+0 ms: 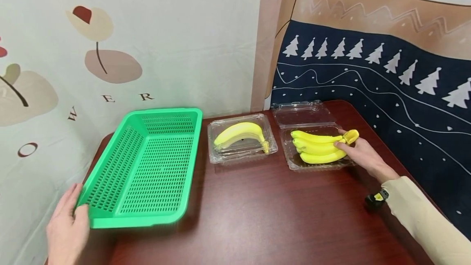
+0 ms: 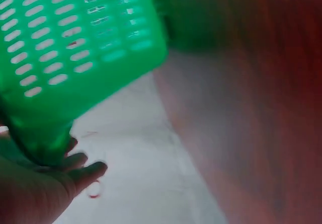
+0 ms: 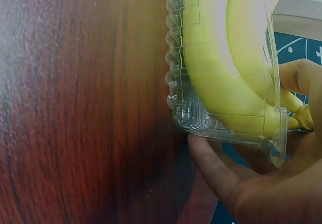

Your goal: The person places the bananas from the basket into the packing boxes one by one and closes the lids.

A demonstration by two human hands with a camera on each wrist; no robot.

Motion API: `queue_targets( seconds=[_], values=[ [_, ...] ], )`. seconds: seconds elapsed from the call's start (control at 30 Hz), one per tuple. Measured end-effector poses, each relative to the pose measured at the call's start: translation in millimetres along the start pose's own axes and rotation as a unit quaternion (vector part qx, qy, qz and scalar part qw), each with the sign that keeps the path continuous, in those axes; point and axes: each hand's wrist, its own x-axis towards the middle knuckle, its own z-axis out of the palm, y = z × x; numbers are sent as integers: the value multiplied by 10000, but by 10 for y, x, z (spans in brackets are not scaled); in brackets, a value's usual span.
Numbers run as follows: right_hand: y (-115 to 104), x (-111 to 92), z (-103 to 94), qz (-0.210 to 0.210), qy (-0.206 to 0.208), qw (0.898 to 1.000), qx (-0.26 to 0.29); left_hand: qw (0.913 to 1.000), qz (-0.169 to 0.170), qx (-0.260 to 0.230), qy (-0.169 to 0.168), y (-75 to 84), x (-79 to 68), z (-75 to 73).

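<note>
My left hand (image 1: pixel 68 224) grips the near left corner of a green plastic basket (image 1: pixel 184 175); the left wrist view shows its fingers (image 2: pixel 88 173) by the basket's corner. On the right, my right hand (image 1: pixel 366 154) holds a bunch of yellow bananas (image 1: pixel 318 147) by the stem end. The bunch lies in a clear plastic clamshell box (image 1: pixel 296 162), whose lid (image 1: pixel 303 114) stands open at the back. In the right wrist view, one fingertip (image 3: pixel 198 146) is right at the box's lower corner, and the stems (image 3: pixel 302 116) run among the fingers.
Between basket and open box, a second clear clamshell box (image 1: pixel 217 156) with its lid down contains a single banana (image 1: pixel 241 129). Everything is on a reddish-brown wooden table (image 1: pixel 254 212). Printed cloth walls (image 1: pixel 198 44) border the table's back and sides.
</note>
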Motion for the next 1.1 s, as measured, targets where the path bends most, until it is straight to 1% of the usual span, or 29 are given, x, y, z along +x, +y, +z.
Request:
queue_targets(
  seconds=[0.07,0.1,0.13,0.2,0.23,0.27,0.3,0.37,0.4,0.43,0.47,0.53,0.57,0.63,0.67,0.73,0.83,0.9,0.93,1.0,1.1],
  values=[
    [-5,-12,9,10,-8,10000,33,9997,141,-111,157,83,-28,-43],
    [-8,-21,13,8,-8,10000,37,9991,215,-200,294,145,-59,-58],
    [-12,-32,17,7,-13,10000,45,9977,376,-319,473,215,-92,-68],
    [-15,-54,27,12,-5,10000,31,9915,795,-558,862,399,-166,-81],
    [-16,-66,33,17,3,10000,23,9846,1141,-668,1145,501,-210,-76],
    [-16,-79,38,19,18,10000,0,9745,1528,-773,1448,612,-256,-63],
    [-16,-93,44,20,34,10000,-26,9618,1920,-866,1747,731,-302,-49],
    [-15,-122,54,25,72,10000,-50,9303,2669,-1039,2290,997,-384,-12],
    [-13,-136,59,27,92,9999,-69,9141,3013,-1110,2478,1131,-426,7],
    [-13,-151,64,40,103,9999,-68,8983,3317,-1168,2633,1262,-465,31],
    [-11,-164,69,50,117,9999,-70,8845,3566,-1257,2734,1395,-503,55],
    [-9,-187,80,79,148,9998,-85,8609,4017,-1414,2786,1627,-579,113],
    [-7,-196,86,94,165,9998,-86,8502,4228,-1504,2755,1727,-613,148],
    [-6,-210,99,111,202,9997,-118,8342,4592,-1617,2591,1883,-674,216],
    [-7,-218,106,119,227,9996,-137,8280,4743,-1675,2478,1947,-698,257],
    [-10,-232,119,137,274,9994,-173,8164,5012,-1799,2234,2054,-743,352],
    [-22,-252,138,147,302,9992,-201,8084,5293,-1824,1816,2176,-811,508],
    [-32,-262,150,143,317,9991,-221,8074,5437,-1787,1437,2241,-862,632],
    [-38,-266,156,140,320,9991,-220,8097,5471,-1741,1210,2269,-890,698],
    [-48,-273,163,145,323,9991,-230,8173,5490,-1607,689,2313,-948,834],
    [-59,-280,167,175,322,9991,-203,8316,5397,-1312,-59,2369,-1029,1066]
  ],
)
